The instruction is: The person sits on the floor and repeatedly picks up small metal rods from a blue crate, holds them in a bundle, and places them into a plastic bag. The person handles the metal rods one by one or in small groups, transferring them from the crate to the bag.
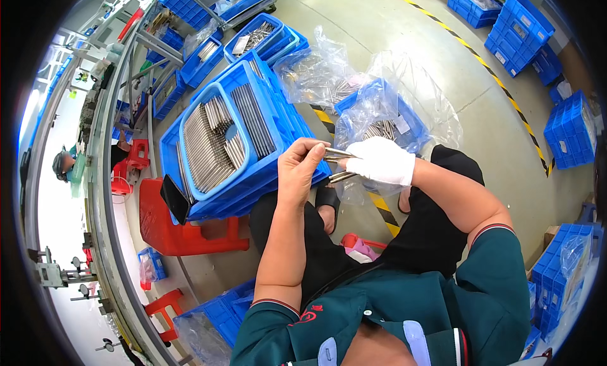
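My bare left hand (297, 165) pinches the ends of slender metal rods (339, 154) between thumb and fingers. On my right hand (383, 161) is a white glove; its fingers are closed round several of these rods, and some stick out below toward the left. Both hands are close together above my lap. To the left of them, a light blue oval-cornered tray (184, 152) holds rows of similar rods (207, 152). It sits in a blue crate (281, 133) on a stack, beside a row of darker rods (251, 120).
Ahead on the floor, a blue crate (412, 124) lined with clear plastic (363, 113) holds loose rods. A red stool (153, 215) stands under the stack, with a black flat object (175, 199) at its corner. More blue crates (518, 34) stand at right; a metal-framed bench (101, 176) runs along the left.
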`<state>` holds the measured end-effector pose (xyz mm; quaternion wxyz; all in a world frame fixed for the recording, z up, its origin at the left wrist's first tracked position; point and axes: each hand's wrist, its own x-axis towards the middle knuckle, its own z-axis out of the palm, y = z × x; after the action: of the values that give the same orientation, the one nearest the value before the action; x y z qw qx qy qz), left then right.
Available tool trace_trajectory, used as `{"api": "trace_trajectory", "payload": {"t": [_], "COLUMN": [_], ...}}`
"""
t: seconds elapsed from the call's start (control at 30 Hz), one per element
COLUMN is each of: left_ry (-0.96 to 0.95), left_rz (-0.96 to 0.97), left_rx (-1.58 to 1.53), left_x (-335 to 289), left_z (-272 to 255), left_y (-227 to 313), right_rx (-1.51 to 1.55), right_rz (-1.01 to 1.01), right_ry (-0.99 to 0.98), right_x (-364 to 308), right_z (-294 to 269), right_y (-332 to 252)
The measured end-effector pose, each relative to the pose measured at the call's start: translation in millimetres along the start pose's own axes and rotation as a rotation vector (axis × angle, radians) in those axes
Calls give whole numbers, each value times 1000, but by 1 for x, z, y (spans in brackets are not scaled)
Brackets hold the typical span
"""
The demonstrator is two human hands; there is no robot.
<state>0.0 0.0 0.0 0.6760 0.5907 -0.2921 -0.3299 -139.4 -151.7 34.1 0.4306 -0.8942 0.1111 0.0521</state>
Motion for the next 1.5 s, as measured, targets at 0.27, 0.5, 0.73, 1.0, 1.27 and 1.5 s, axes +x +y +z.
{"api": "trace_trajectory", "payload": {"t": [0.27,0.5,0.73,1.0,1.27,1.5], "left_ry": [-108,191,62,-422,-3,150], "left_rz": [-66,117,-10,-232,-244,-422], "left_rx": [-144,114,-481,-316,-818,-1251], "left_x": [-2,1,7,7,28,25], "left_z": [1,7,19,27,18,67], "left_y": [6,5,-1,-1,-58,-26], "right_rx": [59,100,726,952,1436,1180], "right_rz": [-49,-73,142,69,122,-181], "right_ry": [-29,2,-242,-387,-176,517], "right_x": [-2,4,4,19,21,50], "right_z": [2,3,5,57,31,31], "right_y": [5,16,9,33,8,-1]}}
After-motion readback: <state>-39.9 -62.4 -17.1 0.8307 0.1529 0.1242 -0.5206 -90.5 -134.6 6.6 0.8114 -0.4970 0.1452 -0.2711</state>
